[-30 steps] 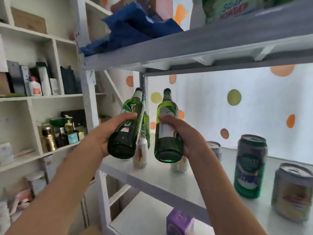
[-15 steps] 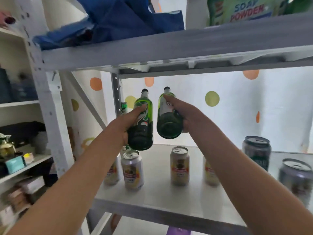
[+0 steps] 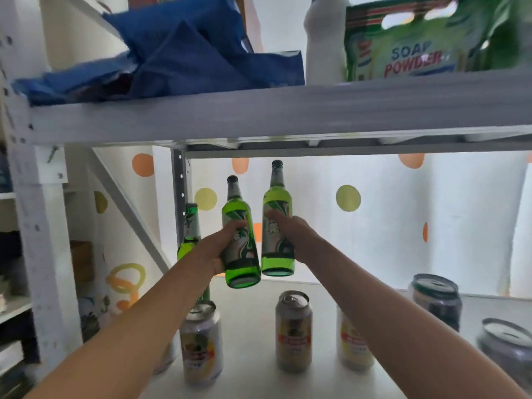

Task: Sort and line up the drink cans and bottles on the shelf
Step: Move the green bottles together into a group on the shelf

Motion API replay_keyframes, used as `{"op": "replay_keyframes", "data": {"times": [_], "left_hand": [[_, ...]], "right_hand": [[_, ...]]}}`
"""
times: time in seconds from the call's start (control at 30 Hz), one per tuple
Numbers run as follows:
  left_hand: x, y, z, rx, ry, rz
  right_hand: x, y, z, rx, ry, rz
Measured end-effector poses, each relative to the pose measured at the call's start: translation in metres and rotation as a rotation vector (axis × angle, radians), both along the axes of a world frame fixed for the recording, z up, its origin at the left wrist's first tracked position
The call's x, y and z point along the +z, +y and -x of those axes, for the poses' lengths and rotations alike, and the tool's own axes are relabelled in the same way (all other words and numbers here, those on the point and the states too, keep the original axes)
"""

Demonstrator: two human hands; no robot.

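Note:
My left hand (image 3: pixel 214 249) grips a green glass bottle (image 3: pixel 240 243) and my right hand (image 3: pixel 293 233) grips a second green bottle (image 3: pixel 277 226). Both bottles are upright, side by side, held in the air above the white shelf (image 3: pixel 253 318) toward its back left. A third green bottle (image 3: pixel 190 228) stands at the back left corner, partly behind my left wrist. Below my arms stand pale yellow-labelled cans: one at the left (image 3: pixel 203 344), one in the middle (image 3: pixel 293 331), one partly hidden by my right forearm (image 3: pixel 349 344).
Two dark cans (image 3: pixel 437 298) (image 3: pixel 506 347) stand at the right of the shelf. The shelf above (image 3: pixel 259 113) is close overhead and carries blue cloth (image 3: pixel 178 59), a white bottle and a soap powder bag (image 3: pixel 408 50). A metal upright (image 3: pixel 180 182) runs at the back left.
Both hands have carried the two bottles farther back into the shelf and turned them more upright. The view has moved closer and to the right.

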State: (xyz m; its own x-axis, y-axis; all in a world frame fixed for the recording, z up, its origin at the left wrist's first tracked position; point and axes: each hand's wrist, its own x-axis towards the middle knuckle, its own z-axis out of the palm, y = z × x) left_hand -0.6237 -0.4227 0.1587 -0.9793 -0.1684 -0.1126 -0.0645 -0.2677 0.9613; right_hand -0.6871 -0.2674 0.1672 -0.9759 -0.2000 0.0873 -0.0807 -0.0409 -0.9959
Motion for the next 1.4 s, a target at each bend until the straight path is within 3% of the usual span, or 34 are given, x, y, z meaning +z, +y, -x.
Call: {"op": "replay_keyframes", "data": {"times": [0.27,0.5,0.8,1.13,1.4], "left_hand": [[-0.010,-0.014,0.025,0.054,-0.140,0.244],[-0.002,-0.010,0.029,-0.122,-0.267,0.592],[-0.019,-0.022,0.035,-0.213,-0.271,0.609],[-0.027,-0.024,0.027,-0.126,-0.291,0.656],[-0.034,-0.023,0.016,-0.083,-0.241,0.754]], "right_hand": [[-0.017,-0.001,0.030,0.126,0.067,-0.174],[-0.026,0.001,0.041,0.244,0.091,-0.309],[-0.027,0.008,0.052,0.151,0.045,-0.516],[-0.040,0.011,0.034,0.168,0.093,-0.694],[-0.043,0.022,0.024,0.265,0.077,-0.673]]}}
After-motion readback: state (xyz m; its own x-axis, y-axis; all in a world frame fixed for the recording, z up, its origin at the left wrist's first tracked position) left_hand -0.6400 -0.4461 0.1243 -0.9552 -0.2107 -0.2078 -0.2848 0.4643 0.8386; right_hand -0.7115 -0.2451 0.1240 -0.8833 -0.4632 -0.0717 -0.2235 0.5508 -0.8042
